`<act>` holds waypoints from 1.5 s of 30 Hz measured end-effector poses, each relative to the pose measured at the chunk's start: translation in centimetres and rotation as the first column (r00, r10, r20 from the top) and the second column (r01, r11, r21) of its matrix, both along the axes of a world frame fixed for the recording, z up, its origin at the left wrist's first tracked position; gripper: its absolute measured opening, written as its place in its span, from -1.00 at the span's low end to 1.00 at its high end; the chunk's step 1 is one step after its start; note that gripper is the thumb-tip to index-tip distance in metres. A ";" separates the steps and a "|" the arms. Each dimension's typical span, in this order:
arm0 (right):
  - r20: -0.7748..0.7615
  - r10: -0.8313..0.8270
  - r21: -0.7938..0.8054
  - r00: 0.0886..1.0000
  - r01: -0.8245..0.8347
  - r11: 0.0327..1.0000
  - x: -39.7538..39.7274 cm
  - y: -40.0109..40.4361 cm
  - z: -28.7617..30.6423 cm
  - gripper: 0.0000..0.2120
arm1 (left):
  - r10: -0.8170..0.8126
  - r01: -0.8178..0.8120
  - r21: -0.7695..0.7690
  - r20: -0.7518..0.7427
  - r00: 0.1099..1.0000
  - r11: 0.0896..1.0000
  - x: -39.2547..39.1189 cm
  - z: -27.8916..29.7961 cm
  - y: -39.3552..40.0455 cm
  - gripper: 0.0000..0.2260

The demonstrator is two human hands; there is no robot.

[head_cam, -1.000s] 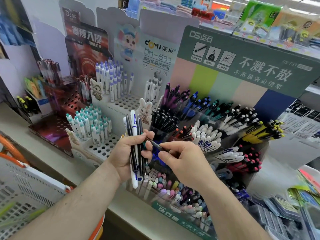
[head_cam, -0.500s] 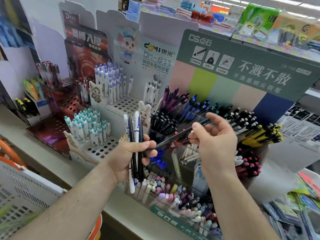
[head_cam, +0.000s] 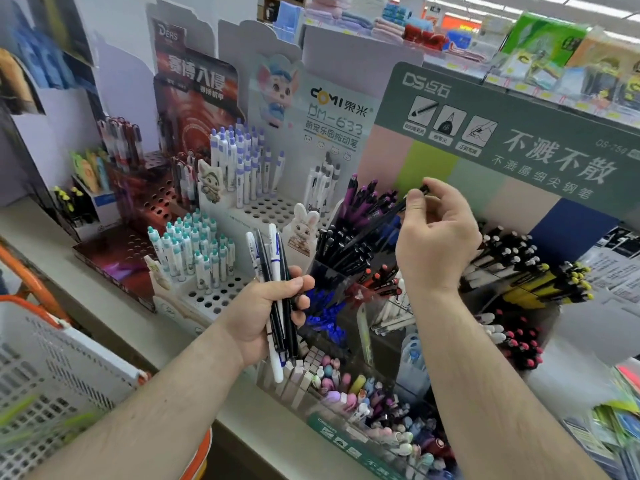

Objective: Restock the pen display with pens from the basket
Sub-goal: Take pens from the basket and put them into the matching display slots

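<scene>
My left hand [head_cam: 268,313] grips a bundle of pens [head_cam: 275,292], several black and white ones standing upright, in front of the display. My right hand [head_cam: 434,237] pinches a single black pen [head_cam: 384,221] by its top end. This pen slants down to the left, with its lower end among the black pens [head_cam: 341,249] in a clear compartment of the green pen display [head_cam: 519,133]. The white basket [head_cam: 48,386] with an orange rim sits at the lower left.
A white stepped holder [head_cam: 242,209] with blue-capped and teal-capped pens stands left of the green display. A dark red holder [head_cam: 138,216] is further left. Clear compartments hold purple, blue, white, yellow and pink pens. The shelf edge [head_cam: 194,362] runs diagonally below.
My right hand has risen and moved right and away from the left hand, carrying one black pen up toward the black-pen compartment. My left hand keeps its bundle nearly still.
</scene>
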State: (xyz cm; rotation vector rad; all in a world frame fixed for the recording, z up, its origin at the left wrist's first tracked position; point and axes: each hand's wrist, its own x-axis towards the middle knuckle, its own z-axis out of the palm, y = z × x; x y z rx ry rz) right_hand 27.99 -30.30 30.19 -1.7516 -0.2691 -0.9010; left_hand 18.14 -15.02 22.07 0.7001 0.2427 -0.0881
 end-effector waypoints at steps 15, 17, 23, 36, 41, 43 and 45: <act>-0.031 -0.090 -0.755 0.995 0.036 0.655 0.6 1.7 -4.0 -0.72 | -0.027 0.023 0.072 0.049 0.998 0.997 -0.4 0.1 0.1 -0.80; -0.055 -0.145 -0.833 0.988 0.035 0.552 0.0 1.7 -4.1 -0.67 | -0.041 0.036 0.081 0.062 0.997 0.996 -0.6 0.2 0.0 -0.80; -0.246 0.005 -0.617 0.969 -0.161 0.770 -2.3 1.8 -2.3 -0.69 | -0.123 0.112 0.133 0.079 0.989 0.985 -0.7 -0.1 -0.1 -0.76; -0.737 0.405 -0.060 0.541 -0.650 0.758 -5.8 1.1 -2.7 -0.80 | -0.298 0.286 0.094 0.157 0.942 0.954 -1.1 -0.6 -1.1 -0.92; -0.703 0.440 0.144 0.558 -0.494 0.857 -6.1 1.3 -3.6 -0.79 | -0.157 0.156 0.041 -0.001 0.988 0.987 -1.1 0.0 -2.6 -0.76; -0.647 0.435 0.131 0.626 -0.471 0.872 -6.0 1.0 -3.1 -0.78 | -0.098 0.105 0.061 -0.101 0.990 0.993 -0.8 -0.2 -2.5 -0.73; -0.612 0.461 0.079 0.643 -0.530 0.844 -6.2 0.3 -2.3 -0.78 | -0.038 0.049 0.100 -0.108 0.993 0.994 -0.5 -0.4 -1.9 -0.81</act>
